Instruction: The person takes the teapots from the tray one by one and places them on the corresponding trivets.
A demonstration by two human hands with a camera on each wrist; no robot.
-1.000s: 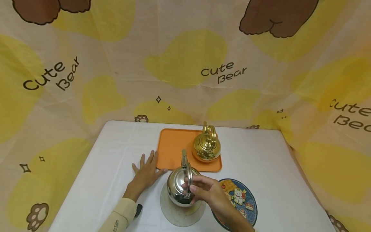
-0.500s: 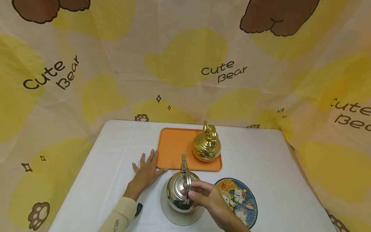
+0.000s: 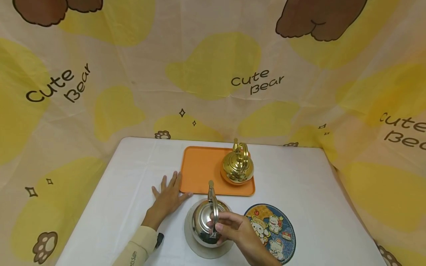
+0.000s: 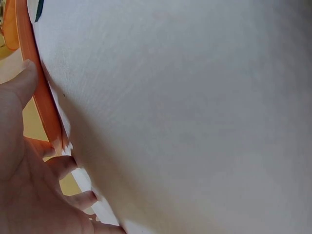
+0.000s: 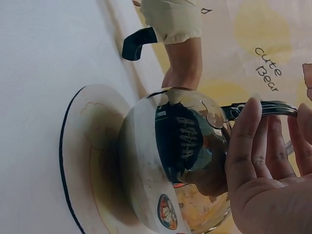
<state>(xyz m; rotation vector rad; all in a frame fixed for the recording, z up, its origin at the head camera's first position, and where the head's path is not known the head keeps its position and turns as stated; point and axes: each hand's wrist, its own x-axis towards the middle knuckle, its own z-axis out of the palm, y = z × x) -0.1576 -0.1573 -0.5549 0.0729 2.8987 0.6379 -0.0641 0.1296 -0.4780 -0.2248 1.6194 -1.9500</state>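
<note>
A shiny silver kettle (image 3: pixel 201 225) sits over a pale round mat (image 3: pixel 209 253) at the front of the table, its spout pointing away from me. My right hand (image 3: pixel 241 232) grips the kettle's upright loop handle (image 5: pixel 273 108), fingers curled round it. The right wrist view shows the kettle's base at the mat, though I cannot tell if its full weight rests there. With fingers spread, my left hand (image 3: pixel 167 199) lies against the left front corner of an orange tray (image 3: pixel 196 168), its thumb along the tray's edge.
On the tray's right side stands a gold kettle (image 3: pixel 237 171). Right of the silver kettle lies a round blue mat (image 3: pixel 288 248) with cartoon animals, partly behind my right hand. A patterned cloth (image 3: pixel 213 74) hangs behind the white table (image 3: pixel 293 177).
The silver kettle has come down and toward me, settling more centrally over the pale mat, with my right hand on its handle. My left hand and the tray stay where they were.
</note>
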